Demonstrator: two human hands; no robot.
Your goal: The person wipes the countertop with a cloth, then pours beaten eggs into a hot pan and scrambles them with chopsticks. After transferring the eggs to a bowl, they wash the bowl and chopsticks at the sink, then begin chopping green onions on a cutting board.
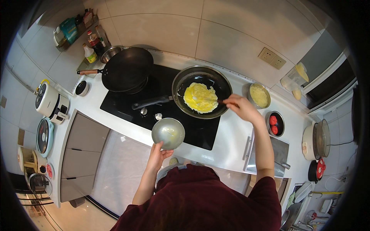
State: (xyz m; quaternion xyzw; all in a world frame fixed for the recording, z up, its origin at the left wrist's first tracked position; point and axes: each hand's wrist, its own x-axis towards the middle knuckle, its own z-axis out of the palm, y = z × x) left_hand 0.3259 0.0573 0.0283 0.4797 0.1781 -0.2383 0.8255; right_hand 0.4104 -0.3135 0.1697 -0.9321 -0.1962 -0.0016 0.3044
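My left hand (158, 154) grips the rim of a metal bowl (169, 130), tilted so its inside shows a little yellow egg residue. The bowl is held over the front edge of the black glass cooktop (199, 130). In my right hand (242, 107) is a thin brown utensil (220, 101), probably chopsticks, its far end at the egg. That egg (201, 98) lies as a yellow, pale-edged sheet in a black frying pan (180, 78) on the right burner. The pan's black handle (151, 102) points left.
A black wok (127, 69) rests on the left burner, its wooden handle leftward. Right of the cooktop are a bowl of pale shreds (259, 96), a bowl of red tomatoes (273, 124) and a cleaver (270, 161). Bottles (90, 53) stand at the back left, near an air fryer (52, 102).
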